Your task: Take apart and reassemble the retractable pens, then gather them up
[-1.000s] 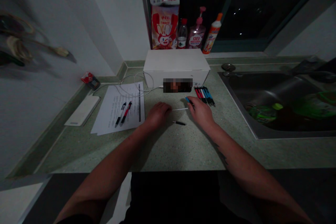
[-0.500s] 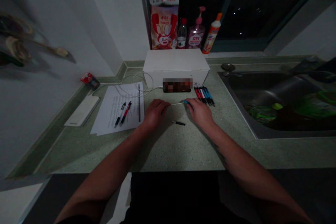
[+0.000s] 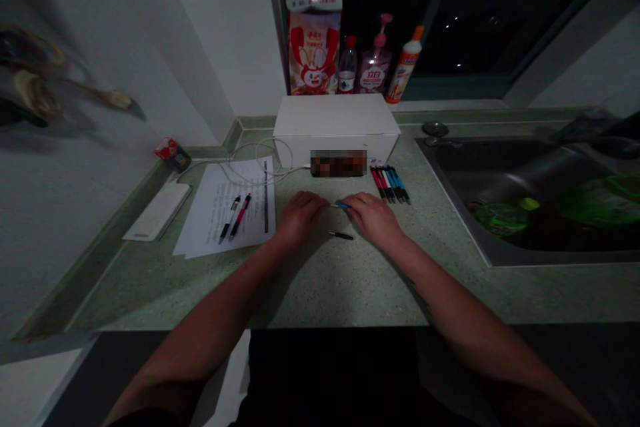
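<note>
In the head view, the person sat or stood at a green speckled counter [image 3: 350, 283], with both forearms reaching forward. The left hand [image 3: 300, 217] and the right hand [image 3: 374, 218] lay low on the counter, close together, with the fingers bent loosely toward each other. Between them lay a thin refill [image 3: 340, 205] with a blue end, and it was level and almost touching the fingers [image 3: 353, 209] of the right hand. It was not possible to tell if either hand was really gripping it. Just below the refill, a small black pen part [image 3: 341, 235] lay on the counter, apart from both hands. To the right, a neat row of pens [image 3: 389, 184] lay side by side in front of a white box [image 3: 335, 121], which had a blurred patch on its front. To the left was a paper sheet [image 3: 225, 207] with two pens [image 3: 240, 217] on it, and a white cable [image 3: 250, 163] lay partly over the sheet. Beyond the box stood a red bag [image 3: 314, 47] and three bottles [image 3: 375, 63], and a steel sink [image 3: 520, 193] was on the right.
</note>
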Demonstrator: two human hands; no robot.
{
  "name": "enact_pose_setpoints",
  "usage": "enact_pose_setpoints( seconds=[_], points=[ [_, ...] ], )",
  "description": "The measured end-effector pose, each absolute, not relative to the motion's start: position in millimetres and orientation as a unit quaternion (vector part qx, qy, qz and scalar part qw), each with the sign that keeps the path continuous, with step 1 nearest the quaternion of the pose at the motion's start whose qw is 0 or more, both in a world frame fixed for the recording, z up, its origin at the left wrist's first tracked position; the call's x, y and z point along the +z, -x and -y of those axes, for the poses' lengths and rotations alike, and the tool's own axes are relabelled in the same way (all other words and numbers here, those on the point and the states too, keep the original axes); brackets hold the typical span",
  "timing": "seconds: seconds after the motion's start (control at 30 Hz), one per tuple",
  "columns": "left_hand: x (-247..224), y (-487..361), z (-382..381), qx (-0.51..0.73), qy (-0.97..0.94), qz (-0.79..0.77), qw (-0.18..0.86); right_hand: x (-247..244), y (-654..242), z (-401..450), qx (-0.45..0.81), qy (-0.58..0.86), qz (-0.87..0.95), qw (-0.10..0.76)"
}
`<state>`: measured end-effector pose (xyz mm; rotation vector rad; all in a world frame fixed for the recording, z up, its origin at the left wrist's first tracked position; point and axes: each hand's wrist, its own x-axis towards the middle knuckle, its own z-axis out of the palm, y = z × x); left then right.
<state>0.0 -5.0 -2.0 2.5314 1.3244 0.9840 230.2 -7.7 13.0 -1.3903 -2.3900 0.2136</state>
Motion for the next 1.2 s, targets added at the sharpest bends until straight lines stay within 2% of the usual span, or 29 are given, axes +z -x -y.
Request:
enact_pose_setpoints(
  seconds=[0.13,0.3,0.53,0.63,0.9,1.03,1.2],
  points=[
    [-7.0,-2.9,6.9,0.36,-0.814,-0.449,0.082,6.6,-227.4,8.6,0.089,0.49,0.845,0.194],
    [-8.4,-3.7,8.3,0.422,-0.764,-0.486,0.049,4.3,-230.4,8.5,0.092,0.546,0.787,0.272],
    [-7.3,-15.4,17.1,0.219,-0.917,-0.306,0.13,7.8,-233.9,8.6,0.076,0.541,0.792,0.271],
    [-8.0,-21.1,19.2,0.189,-0.928,-0.294,0.131,8.8,-233.8,9.3,0.073,0.543,0.796,0.256],
    [-8.7,-3.0,7.4,0.359,-0.789,-0.481,0.129,10.3,-233.9,11.0,0.061,0.532,0.815,0.223],
    [-6.3,2.4,5.4,0.405,-0.756,-0.498,0.13,9.2,-233.9,11.1,0.059,0.516,0.829,0.209],
    [-5.7,1.1,5.6,0.407,-0.767,-0.482,0.121,8.3,-234.9,10.4,0.055,0.51,0.835,0.199]
  ],
)
